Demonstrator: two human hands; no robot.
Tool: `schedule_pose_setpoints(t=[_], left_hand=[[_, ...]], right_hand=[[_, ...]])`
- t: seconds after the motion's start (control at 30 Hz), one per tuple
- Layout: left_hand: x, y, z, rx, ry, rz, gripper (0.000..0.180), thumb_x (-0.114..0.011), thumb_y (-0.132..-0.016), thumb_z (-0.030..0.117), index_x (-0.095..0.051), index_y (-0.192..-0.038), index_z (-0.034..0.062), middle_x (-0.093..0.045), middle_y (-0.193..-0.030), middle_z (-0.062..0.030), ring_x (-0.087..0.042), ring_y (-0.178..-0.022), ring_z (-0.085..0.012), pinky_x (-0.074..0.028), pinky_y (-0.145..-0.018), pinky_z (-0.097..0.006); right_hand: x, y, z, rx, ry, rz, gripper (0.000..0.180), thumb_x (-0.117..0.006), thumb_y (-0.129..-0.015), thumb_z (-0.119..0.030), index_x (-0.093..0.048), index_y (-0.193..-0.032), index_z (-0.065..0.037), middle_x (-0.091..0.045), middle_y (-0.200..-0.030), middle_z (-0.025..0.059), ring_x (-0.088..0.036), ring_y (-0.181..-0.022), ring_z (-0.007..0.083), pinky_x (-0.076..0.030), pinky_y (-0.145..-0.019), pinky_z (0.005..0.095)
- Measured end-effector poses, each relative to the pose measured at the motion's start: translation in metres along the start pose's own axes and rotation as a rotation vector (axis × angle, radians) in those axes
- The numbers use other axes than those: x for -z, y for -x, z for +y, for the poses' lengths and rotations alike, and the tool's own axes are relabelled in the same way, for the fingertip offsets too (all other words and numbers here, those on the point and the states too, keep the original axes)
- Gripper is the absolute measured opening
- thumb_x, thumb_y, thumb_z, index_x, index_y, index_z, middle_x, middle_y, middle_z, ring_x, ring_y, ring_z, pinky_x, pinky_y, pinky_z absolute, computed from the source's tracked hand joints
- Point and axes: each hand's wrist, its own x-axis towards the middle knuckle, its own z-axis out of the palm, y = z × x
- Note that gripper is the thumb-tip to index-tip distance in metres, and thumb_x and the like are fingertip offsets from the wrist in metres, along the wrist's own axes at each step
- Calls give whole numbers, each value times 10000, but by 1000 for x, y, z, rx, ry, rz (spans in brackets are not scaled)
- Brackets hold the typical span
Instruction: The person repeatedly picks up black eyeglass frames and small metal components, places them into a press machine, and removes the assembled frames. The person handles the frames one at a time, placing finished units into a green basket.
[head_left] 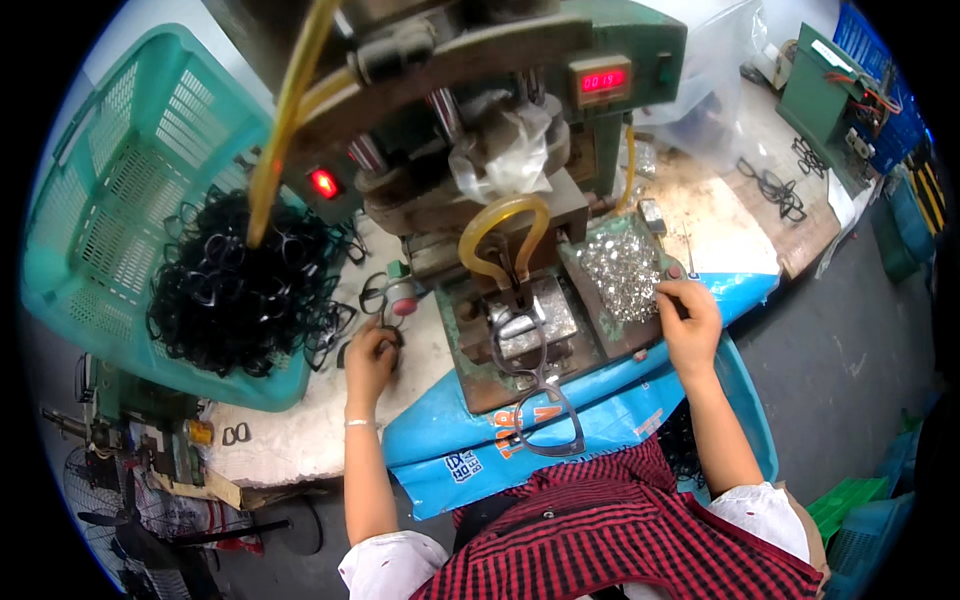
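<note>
A dark eyeglass frame (550,418) sits at the press's metal fixture (540,318), one rim under the curved yellow tube (505,235) and the other hanging over the front edge. To its left, my left hand (371,358) is closed on another black eyeglass frame (397,340) at the worktable, beside a red push button (403,300). My right hand (691,322) has thumb and forefinger pinched together at the right edge of a heap of tiny shiny metal parts (618,268). Whatever is between those fingertips is too small to make out.
A green plastic basket (130,215) at left holds a heap of black eyeglass frames (245,285). The green press (640,50) with a lit red display stands ahead. Blue plastic sheeting (440,425) covers the table's front edge. More frames (775,193) lie at far right.
</note>
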Motion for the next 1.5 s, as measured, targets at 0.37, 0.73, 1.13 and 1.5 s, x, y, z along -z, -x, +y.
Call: schedule_pose_setpoints(t=[0.37, 0.73, 1.13, 1.5], left_hand=[[2, 5, 67, 196, 827, 388, 132, -541, -1032, 175, -493, -964, 73, -566, -762, -9, -498, -611, -89, -392, -563, -231], [4, 28, 118, 155, 977, 420, 204, -537, -1030, 162, -615, -1112, -8, -690, -980, -113, -680, -869, -199, -547, -804, -321], [50, 50, 210, -726, 527, 315, 38, -699, -861, 127, -673, -864, 99, -737, -997, -123, -699, -892, -307, -545, -774, -451], [21, 27, 217, -908, 254, 21, 268, -798, -706, 75, -742, -960, 142, -733, -1037, -42, -682, -895, -251, -509, -900, -468]], right_hand=[[-29, -37, -106, 155, -464, -243, 205, -706, -776, -26, -676, -979, -13, -709, -887, 100, -677, -859, 213, -512, -786, 323], [-54, -15, -119, -195, -766, -307, 459, -710, -800, -42, -532, -1218, 26, -709, -865, 61, -643, -873, 93, -481, -845, 257], [-29, -12, -126, -186, -788, -442, 398, -666, -843, -30, -589, -1233, -13, -670, -1144, 136, -625, -1108, 205, -461, -990, 331], [-41, -19, 14, 182, 241, -122, 146, -751, -738, -156, -719, -873, -110, -632, -1173, 142, -547, -1203, 344, -471, -963, 454]])
